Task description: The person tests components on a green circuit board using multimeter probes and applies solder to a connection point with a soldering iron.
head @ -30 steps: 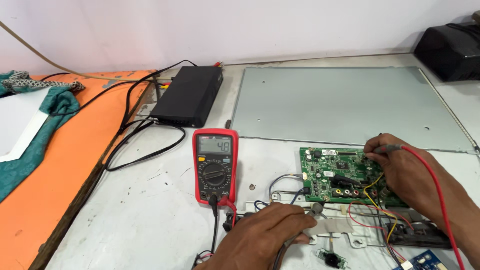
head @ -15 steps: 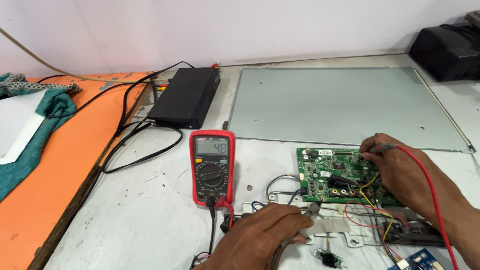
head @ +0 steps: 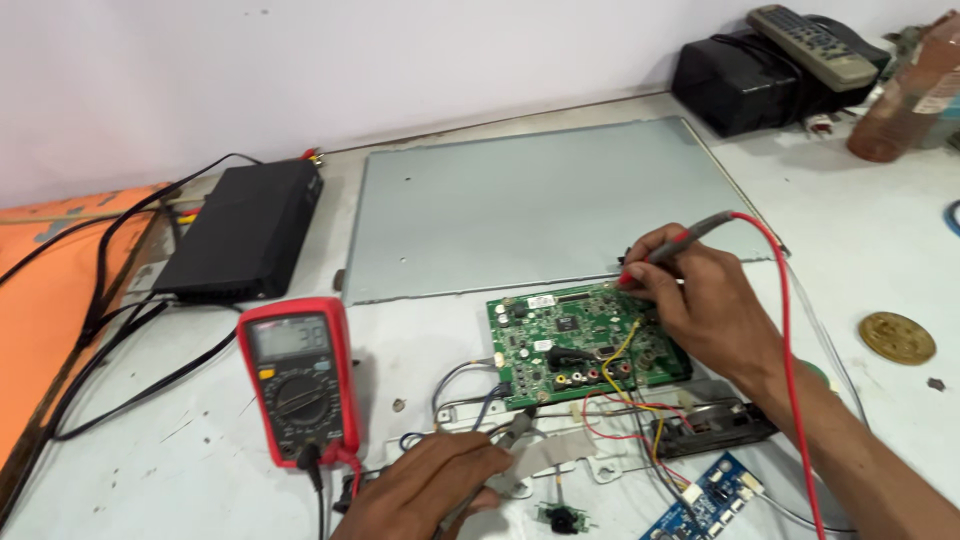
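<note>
Right hand (head: 705, 300) is pinching the red probe (head: 680, 240) like a pen, fingers closed round its grey barrel, tip pressing on the top right corner of the green circuit board (head: 580, 340); the red lead (head: 790, 330) is arcing up from the probe and trailing down past the wrist. Left hand (head: 430, 490) is closing round a second probe (head: 505, 450) (dark, largely hidden under the fingers), its tip resting on the pale metal bracket (head: 560, 450) just below the board. The board is lying flat on the white bench (head: 180, 480), touching the lower edge of the large grey metal panel (head: 540, 200). The red multimeter (head: 298, 380) is standing to the left of the board, dial facing up, with its leads plugged in at the bottom. Compared with a second ago, the red probe tip is sitting on nearly the same corner of the board and the left hand is holding its place on the bracket; the meter display is showing different digits (reading not settled, by my judgement). The view is also swinging right, now taking in a black case (head: 740, 80) with a remote control (head: 810, 45) on top and a brass-coloured disc (head: 897, 337). A black box (head: 245, 230) with cables is lying beyond the meter; a small blue board (head: 705, 500) is lying near the bottom edge.
</note>
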